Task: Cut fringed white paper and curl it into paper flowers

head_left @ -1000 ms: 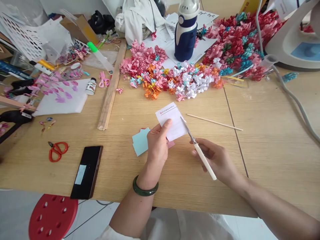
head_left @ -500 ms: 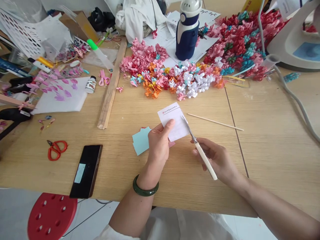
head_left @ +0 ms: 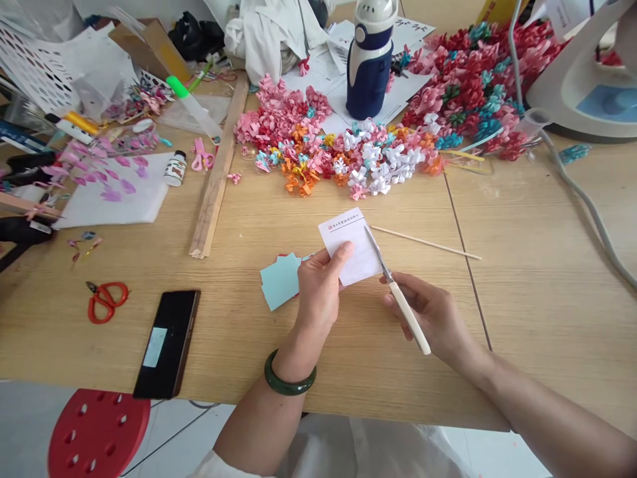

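White printed notepaper (head_left: 361, 251), pinched in the left hand (head_left: 321, 289) over the wooden table (head_left: 239, 338), should be light, bendy and easily creased, best held flat close to the scissors (head_left: 409, 317) gripped in the right hand (head_left: 435, 318).

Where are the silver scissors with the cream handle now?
In the head view, the silver, cream-handled scissors are right of centre, in the right hand, blades at the right edge of the white printed paper slip in the left hand.
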Motion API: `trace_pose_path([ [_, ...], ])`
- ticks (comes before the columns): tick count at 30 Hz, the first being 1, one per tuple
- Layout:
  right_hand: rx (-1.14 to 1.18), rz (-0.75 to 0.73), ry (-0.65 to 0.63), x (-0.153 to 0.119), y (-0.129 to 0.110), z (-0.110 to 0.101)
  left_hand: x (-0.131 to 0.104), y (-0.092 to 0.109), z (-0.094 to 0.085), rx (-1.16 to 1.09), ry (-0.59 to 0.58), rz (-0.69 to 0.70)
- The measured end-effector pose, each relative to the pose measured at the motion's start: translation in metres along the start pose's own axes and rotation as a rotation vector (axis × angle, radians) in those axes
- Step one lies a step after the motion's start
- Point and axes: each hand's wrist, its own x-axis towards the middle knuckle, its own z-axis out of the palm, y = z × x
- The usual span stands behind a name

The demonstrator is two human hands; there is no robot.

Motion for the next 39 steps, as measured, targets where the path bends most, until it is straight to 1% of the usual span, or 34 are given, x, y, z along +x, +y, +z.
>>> trace_pose_path([
  [4, 0.012, -0.009, 0.002, 0.000, 0.000, 0.001, 0.001, -0.001, 0.000, -0.014, 0.006, -0.002],
  [11, -0.005, -0.009, -0.013, 0.000, -0.006, 0.001, 0.001, 0.000, -0.001, 0.022, 0.063, 0.007],
  [14, -0.011, 0.004, -0.014, 0.000, -0.008, 0.000, 0.001, -0.001, -0.002, 0.031, 0.039, 0.007],
  [20, -0.002, 0.002, 0.010, 0.002, -0.010, -0.002, 0.001, -0.007, -0.002, -0.009, -0.071, 0.038],
  [31, -0.007, 0.020, 0.034, 0.003, -0.011, -0.002, 0.001, -0.009, -0.002, -0.029, -0.084, 0.043],
  [33, -0.006, 0.026, 0.022, 0.003, -0.012, -0.003, 0.000, -0.007, -0.001, -0.024, -0.075, 0.036],
  [36, 0.013, 0.034, -0.018, 0.004, -0.013, -0.003, 0.001, -0.005, -0.001, -0.015, -0.022, 0.027],
  [39, 0.016, 0.041, -0.065, 0.004, -0.017, -0.004, 0.005, -0.001, -0.003, -0.056, 0.032, 0.087],
])
